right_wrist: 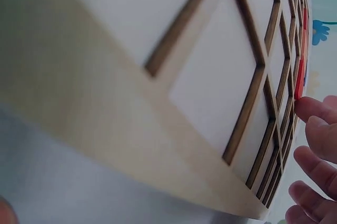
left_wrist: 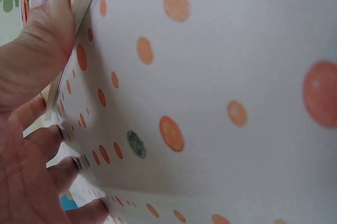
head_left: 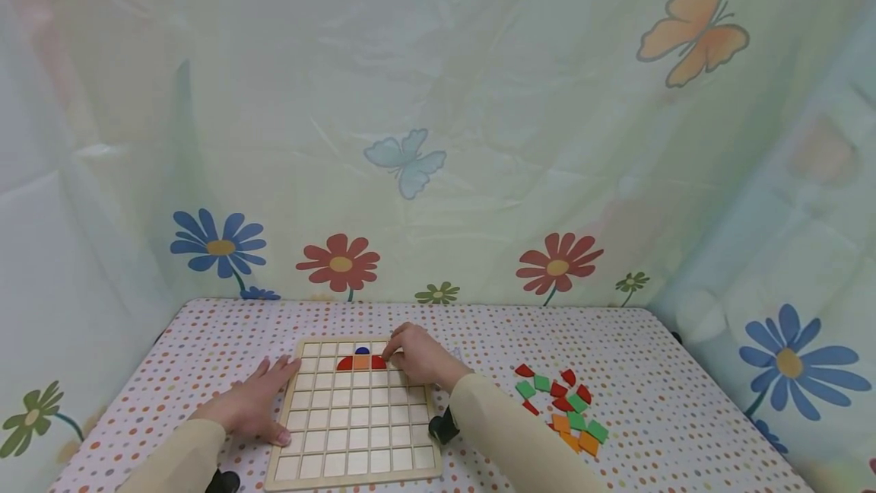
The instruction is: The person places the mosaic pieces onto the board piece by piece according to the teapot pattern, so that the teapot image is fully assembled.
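A light wooden grid board [head_left: 356,481] lies on the table, its square cells bordered by raised strips. Near its far edge an orange square [head_left: 361,362] sits between a red curved piece [head_left: 345,364] on the left and a red piece [head_left: 379,363] on the right. A dark blue rounded piece [head_left: 362,351] is just above the orange one. My right hand [head_left: 420,356] reaches over the board's far right, index fingertip at the right red piece [right_wrist: 300,79], other fingers loosely bent. Fingers spread, my left hand [head_left: 256,402] rests against the board's left edge, thumb on the frame.
Loose pieces lie scattered on the dotted tablecloth [head_left: 479,333] to the right: red ones [head_left: 563,404], green squares [head_left: 542,383] and orange squares [head_left: 588,443]. A printed curtain [head_left: 479,97] hangs behind the table and along both sides.
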`<state>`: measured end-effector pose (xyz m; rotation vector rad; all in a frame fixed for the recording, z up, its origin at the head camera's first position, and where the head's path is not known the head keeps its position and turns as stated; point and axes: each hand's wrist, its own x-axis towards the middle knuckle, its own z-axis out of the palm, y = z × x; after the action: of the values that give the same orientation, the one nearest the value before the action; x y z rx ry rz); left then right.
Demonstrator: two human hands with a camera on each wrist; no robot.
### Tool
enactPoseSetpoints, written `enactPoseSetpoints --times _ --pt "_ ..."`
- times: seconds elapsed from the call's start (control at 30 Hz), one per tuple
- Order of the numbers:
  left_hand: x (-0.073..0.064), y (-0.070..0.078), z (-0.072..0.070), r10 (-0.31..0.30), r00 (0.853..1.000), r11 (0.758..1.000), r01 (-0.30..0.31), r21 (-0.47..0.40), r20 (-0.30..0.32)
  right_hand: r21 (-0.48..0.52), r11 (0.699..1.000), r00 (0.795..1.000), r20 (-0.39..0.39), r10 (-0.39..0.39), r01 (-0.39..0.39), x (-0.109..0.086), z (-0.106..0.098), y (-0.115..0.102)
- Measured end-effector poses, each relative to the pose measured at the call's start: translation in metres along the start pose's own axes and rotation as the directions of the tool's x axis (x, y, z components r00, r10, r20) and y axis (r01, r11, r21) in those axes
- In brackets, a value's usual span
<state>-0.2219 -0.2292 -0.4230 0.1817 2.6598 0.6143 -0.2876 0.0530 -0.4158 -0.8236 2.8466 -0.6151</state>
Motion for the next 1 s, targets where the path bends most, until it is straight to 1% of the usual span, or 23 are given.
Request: enactPoseSetpoints --times 0.13,0.23,0.33,0.43,0.47,0.53,0.63,0.7,0.77,0.83,0.87,0.93,1.0 --pt "0.008 -0.008 0.005 -0.013 1.000 1.000 0.013 -0.015 0.007 -0.009 1.000 1.000 0.000 0.005 -0.005 -0.002 0.000 0.001" --pt "0.012 -0.013 0.008 -0.025 1.000 1.000 0.025 -0.019 0.009 -0.018 1.000 1.000 -0.012 0.006 -0.006 -0.004 -0.001 0.002" --pt "0.009 -0.009 0.006 -0.039 0.999 0.999 0.039 0.008 0.004 -0.011 1.000 1.000 -0.029 0.007 -0.007 -0.010 -0.006 0.004" --pt "0.001 -0.001 0.002 -0.045 0.999 0.998 0.045 0.038 0.002 0.024 0.999 0.999 -0.043 0.028 -0.027 -0.017 -0.012 0.006" --pt "0.001 -0.001 0.002 -0.049 0.999 0.998 0.049 0.039 -0.002 0.039 0.999 0.998 -0.049 0.041 -0.039 -0.020 -0.015 0.008" --pt "0.003 -0.004 0.004 -0.047 0.999 0.998 0.047 0.034 -0.001 0.070 0.996 0.996 -0.063 0.062 -0.057 -0.026 -0.019 0.014" --pt "0.017 -0.019 0.011 -0.031 1.000 0.999 0.031 0.018 -0.002 0.118 0.990 0.993 -0.081 0.088 -0.078 -0.038 -0.027 0.025" --pt "0.026 -0.027 0.014 -0.024 1.000 1.000 0.024 0.008 -0.002 0.133 0.987 0.991 -0.092 0.102 -0.089 -0.048 -0.034 0.034" --pt "0.030 -0.032 0.017 -0.014 1.000 1.000 0.014 0.000 -0.006 0.131 0.985 0.986 -0.106 0.128 -0.114 -0.059 -0.042 0.044" --pt "0.029 -0.030 0.016 -0.016 1.000 1.000 0.016 -0.008 -0.006 0.118 0.982 0.978 -0.128 0.163 -0.148 -0.071 -0.049 0.054" --pt "0.027 -0.029 0.015 -0.005 1.000 1.000 0.005 -0.003 -0.005 0.107 0.980 0.973 -0.140 0.182 -0.168 -0.077 -0.053 0.059" --pt "0.021 -0.024 0.012 0.000 1.000 1.000 0.000 -0.001 -0.002 0.084 0.973 0.961 -0.161 0.225 -0.214 -0.089 -0.059 0.071" --pt "0.015 -0.018 0.009 -0.014 1.000 1.000 0.014 -0.002 0.009 0.059 0.965 0.949 -0.176 0.263 -0.256 -0.100 -0.064 0.083"
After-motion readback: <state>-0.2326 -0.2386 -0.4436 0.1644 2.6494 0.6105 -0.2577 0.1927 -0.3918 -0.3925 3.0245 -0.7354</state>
